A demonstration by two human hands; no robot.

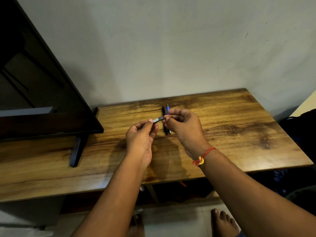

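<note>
Both my hands are raised above the middle of a wooden table (230, 127). Between them is a thin dark pen (158, 119) with a small label on its barrel. My left hand (141, 137) pinches its left end with thumb and forefinger. My right hand (183, 127) pinches its right end, the other fingers curled. A red and yellow thread is tied round my right wrist. Under my hands, a black pen (163, 111) and a blue pen (168, 109) lie side by side on the table, partly hidden by my right hand.
A large black flat screen (42, 93) stands at the left of the table on a dark foot (77, 151). A pale wall runs behind the table. My bare feet (224, 223) show on the tiled floor below. Dark items sit at the far right.
</note>
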